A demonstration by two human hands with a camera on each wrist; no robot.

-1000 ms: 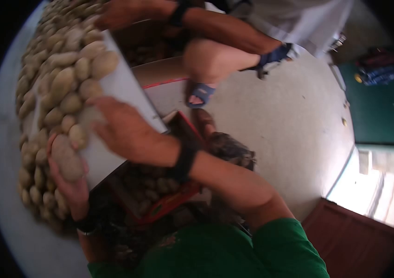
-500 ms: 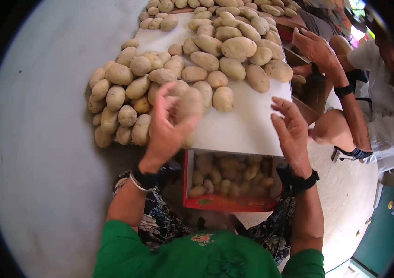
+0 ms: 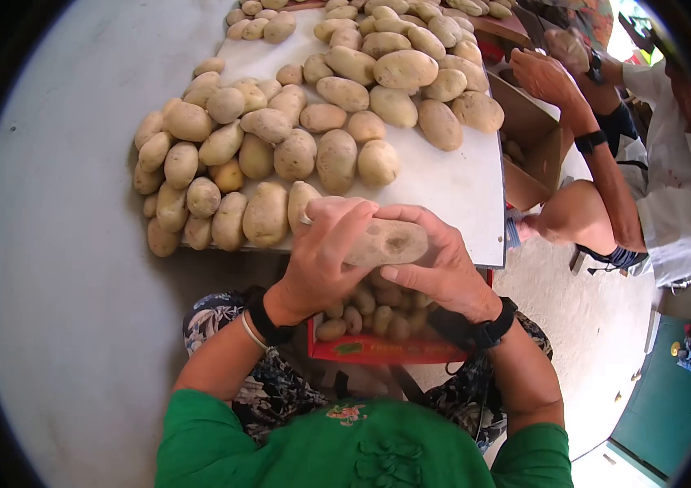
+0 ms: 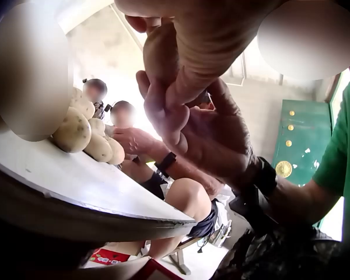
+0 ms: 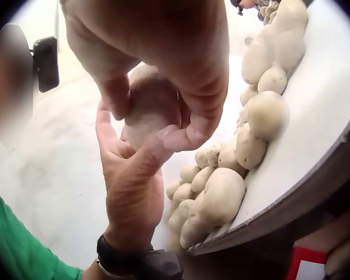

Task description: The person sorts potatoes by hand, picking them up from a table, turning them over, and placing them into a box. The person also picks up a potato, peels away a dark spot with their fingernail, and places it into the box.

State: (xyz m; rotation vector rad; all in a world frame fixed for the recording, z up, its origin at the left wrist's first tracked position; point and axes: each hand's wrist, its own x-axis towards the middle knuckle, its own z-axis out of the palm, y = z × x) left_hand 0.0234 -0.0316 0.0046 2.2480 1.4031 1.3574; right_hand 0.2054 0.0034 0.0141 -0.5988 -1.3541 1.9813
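Observation:
A long potato with a dark hollow spot is held between both hands in front of the table edge. The left hand grips its left end, and the right hand curls round its right end with the thumb underneath. In the right wrist view the same potato sits between the fingers of both hands. Many potatoes lie in rows on the white board just beyond the hands. Below the hands, a red box contains more potatoes, partly covered by the right wrist.
At the right another person in a white shirt sits beside a cardboard box. The grey surface stretches along the left. A green door shows in the left wrist view.
The head view has swung back to the table. The left hand has carried the potato right, and the right hand has come in from the right and taken hold of it.

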